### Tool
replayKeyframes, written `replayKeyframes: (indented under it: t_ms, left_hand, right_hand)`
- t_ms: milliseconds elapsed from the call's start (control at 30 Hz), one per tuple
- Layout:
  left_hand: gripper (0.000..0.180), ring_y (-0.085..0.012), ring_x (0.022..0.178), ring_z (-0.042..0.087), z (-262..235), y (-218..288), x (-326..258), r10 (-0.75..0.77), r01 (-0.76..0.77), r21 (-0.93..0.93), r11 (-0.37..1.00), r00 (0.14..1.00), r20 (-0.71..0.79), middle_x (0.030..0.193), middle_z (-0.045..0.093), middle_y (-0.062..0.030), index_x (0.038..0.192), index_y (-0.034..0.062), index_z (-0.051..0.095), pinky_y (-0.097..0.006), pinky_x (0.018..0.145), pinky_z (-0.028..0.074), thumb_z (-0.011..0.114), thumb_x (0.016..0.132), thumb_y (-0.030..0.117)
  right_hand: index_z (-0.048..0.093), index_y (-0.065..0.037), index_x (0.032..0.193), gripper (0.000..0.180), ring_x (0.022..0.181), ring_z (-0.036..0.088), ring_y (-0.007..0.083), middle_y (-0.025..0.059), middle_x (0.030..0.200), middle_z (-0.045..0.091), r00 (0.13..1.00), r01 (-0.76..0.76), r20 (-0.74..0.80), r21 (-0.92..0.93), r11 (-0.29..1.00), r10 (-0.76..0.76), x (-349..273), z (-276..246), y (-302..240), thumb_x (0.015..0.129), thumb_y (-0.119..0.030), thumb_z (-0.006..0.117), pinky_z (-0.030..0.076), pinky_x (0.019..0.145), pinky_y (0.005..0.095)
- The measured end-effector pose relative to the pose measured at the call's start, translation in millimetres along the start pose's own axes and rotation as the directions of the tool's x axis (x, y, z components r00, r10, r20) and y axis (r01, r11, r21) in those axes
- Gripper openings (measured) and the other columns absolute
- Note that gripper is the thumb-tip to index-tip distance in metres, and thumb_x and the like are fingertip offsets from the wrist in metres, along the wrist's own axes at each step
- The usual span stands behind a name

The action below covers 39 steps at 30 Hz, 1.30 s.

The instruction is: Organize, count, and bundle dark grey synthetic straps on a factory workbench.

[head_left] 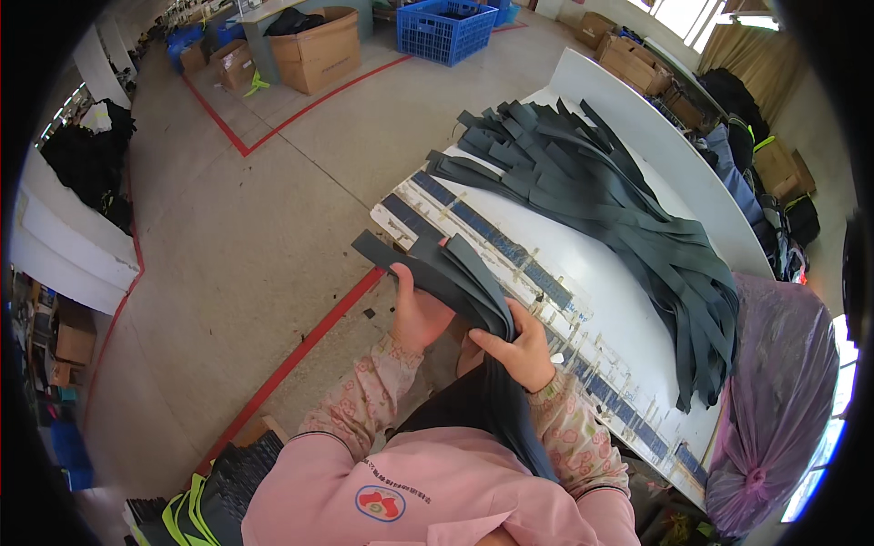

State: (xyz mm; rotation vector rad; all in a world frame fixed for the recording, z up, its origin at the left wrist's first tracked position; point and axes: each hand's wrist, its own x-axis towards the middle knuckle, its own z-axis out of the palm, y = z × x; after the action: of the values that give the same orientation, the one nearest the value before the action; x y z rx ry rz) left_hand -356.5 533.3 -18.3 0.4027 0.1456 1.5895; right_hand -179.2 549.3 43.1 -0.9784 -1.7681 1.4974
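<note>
A bundle of dark grey-green fabric strips [469, 289] hangs from my two hands, in front of my body at the table's near edge. My right hand [521, 346] is closed round the bundle, with the thumb across its front. Further up toward the strips' ends, my left hand [417, 308] has its thumb raised and its palm against the strips; its other fingers are hidden behind them. The upper ends fan out to the left, and the lower lengths drop over my lap. On the white table [605, 296] lies a large heap of similar strips [583, 196].
A purple plastic sack [774, 382] stands at the table's right end. A raised white board [665, 136] lines the table's far side. Dark pieces with neon-yellow bands [196, 500] are stacked at my lower left. Cardboard boxes [314, 50] and a blue crate [444, 29] stand farther back.
</note>
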Motion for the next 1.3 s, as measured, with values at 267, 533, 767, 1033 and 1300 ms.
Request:
replayKeyframes:
  t_ms: [267,533,767,1033,1300]
  left_hand:
    - [0.089,-0.0280,0.132,0.045,49,30,38,0.140,-0.146,0.235,0.961,0.989,0.039,0.148,0.041,-0.0143,0.148,0.0119,0.033,-0.048,0.110,0.039,0.056,0.084,0.070]
    - [0.099,-0.0199,0.132,0.043,44,27,13,-0.046,-0.054,0.534,0.844,0.984,0.172,0.147,0.038,-0.0109,0.158,0.0116,-0.003,-0.035,0.110,0.034,0.070,0.091,0.019]
    - [0.095,-0.0186,0.125,0.050,54,37,15,-0.058,-0.032,0.824,0.566,0.995,0.078,0.142,0.044,-0.0132,0.156,0.0030,0.007,-0.030,0.103,0.040,0.073,0.089,0.014]
    - [0.093,-0.0241,0.114,0.060,55,35,18,0.072,-0.197,0.972,0.129,0.979,0.189,0.127,0.057,-0.0187,0.154,-0.0013,0.012,-0.031,0.093,0.047,0.073,0.090,0.026]
    - [0.066,-0.0169,0.080,0.059,38,29,32,0.413,-0.319,0.947,0.044,0.869,0.274,0.100,0.062,-0.0086,0.155,0.0040,0.019,-0.028,0.077,0.049,0.055,0.102,0.019]
  right_hand:
    - [0.048,0.002,0.135,0.057,0.104,0.056,0.0115,0.0029,0.115,0.061,0.998,-0.019,0.058,0.303,0.953,0.001,-5,13,24,0.088,-0.015,0.075,0.044,0.093,0.0272]
    - [0.054,-0.001,0.110,0.032,0.061,0.059,0.0144,0.0048,0.077,0.060,0.976,-0.212,0.174,0.619,0.756,0.131,-4,-10,25,0.089,-0.017,0.072,0.048,0.054,0.0277]
    - [0.055,0.000,0.115,0.036,0.062,0.060,0.0149,0.0078,0.082,0.064,0.975,-0.194,0.185,0.434,0.880,0.124,-3,1,26,0.091,-0.022,0.070,0.048,0.056,0.0271]
    - [0.055,-0.001,0.123,0.040,0.066,0.062,0.0149,0.0090,0.087,0.066,0.951,-0.297,0.256,0.598,0.745,0.174,-4,-2,23,0.094,-0.027,0.065,0.050,0.058,0.0275]
    - [0.052,0.001,0.128,0.047,0.089,0.064,0.0141,0.0086,0.105,0.065,0.938,-0.295,0.295,0.413,0.861,0.180,-6,-6,12,0.090,-0.017,0.072,0.053,0.073,0.0287]
